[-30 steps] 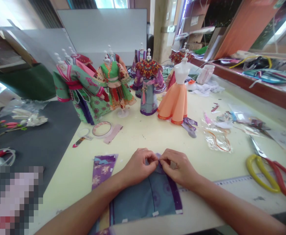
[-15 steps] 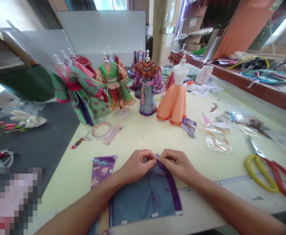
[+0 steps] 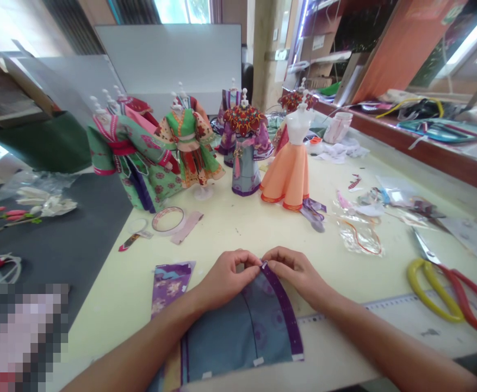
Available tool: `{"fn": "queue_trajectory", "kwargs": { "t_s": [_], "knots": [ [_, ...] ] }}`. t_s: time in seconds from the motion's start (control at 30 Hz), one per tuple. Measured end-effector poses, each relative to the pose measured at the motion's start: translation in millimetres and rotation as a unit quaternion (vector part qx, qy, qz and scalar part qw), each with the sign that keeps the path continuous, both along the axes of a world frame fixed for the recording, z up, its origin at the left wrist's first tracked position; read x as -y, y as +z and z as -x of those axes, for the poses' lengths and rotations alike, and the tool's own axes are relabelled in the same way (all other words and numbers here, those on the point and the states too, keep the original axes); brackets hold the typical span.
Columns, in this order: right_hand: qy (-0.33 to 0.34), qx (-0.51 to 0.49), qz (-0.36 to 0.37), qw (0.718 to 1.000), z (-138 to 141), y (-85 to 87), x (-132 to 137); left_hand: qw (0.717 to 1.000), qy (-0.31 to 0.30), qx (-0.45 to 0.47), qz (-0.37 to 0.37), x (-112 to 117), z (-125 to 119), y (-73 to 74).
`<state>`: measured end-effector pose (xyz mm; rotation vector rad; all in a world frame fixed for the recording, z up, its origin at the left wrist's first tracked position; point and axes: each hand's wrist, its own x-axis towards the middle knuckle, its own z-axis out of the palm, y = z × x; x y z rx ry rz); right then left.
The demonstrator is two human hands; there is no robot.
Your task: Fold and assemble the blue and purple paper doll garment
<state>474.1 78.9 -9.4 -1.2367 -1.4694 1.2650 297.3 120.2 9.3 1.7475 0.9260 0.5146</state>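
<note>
Hardly moved, left hand (image 3: 225, 279) and right hand (image 3: 300, 275) pinch the blue paper (image 3: 238, 326) on yellow table (image 3: 242, 228).

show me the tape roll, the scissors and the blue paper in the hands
tape roll (image 3: 155, 220), head view, left side of its ring
scissors (image 3: 412, 275), head view, yellow handle loop
blue paper (image 3: 232, 340), head view, flat middle of the sheet

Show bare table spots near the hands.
Free: cream tabletop from the left hand and right hand, pinching the blue purple-trimmed paper panel, up to the orange-skirted mannequin; also left of the purple patterned paper strip. Crowded: clear plastic bags, yellow-and-red scissors at right.
</note>
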Motion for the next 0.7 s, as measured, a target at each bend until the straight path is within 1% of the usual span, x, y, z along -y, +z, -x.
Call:
{"fn": "queue_trajectory", "kwargs": {
  "t_s": [0.13,0.3,0.4,0.57,0.7],
  "knots": [
    [-0.012,-0.022,-0.012,1.0,0.7,-3.9,-0.2,1.0,-0.002,-0.012,-0.015,1.0,-1.3,2.5],
    [-0.027,0.014,-0.053,0.998,2.7,-4.8,1.7,0.998,0.001,-0.011,-0.062,1.8,-2.9,2.3],
    [-0.026,0.023,-0.05,0.998,3.0,-5.4,2.3,0.997,-0.001,-0.015,-0.082,2.4,-3.9,1.2],
    [-0.013,0.0,-0.029,1.0,2.2,-6.9,1.2,0.997,0.005,-0.021,-0.068,4.6,-5.2,0.8],
    [-0.004,-0.017,-0.012,1.0,2.2,-3.6,1.9,0.999,0.009,-0.021,-0.047,5.2,-6.6,1.6]
  ]
}}
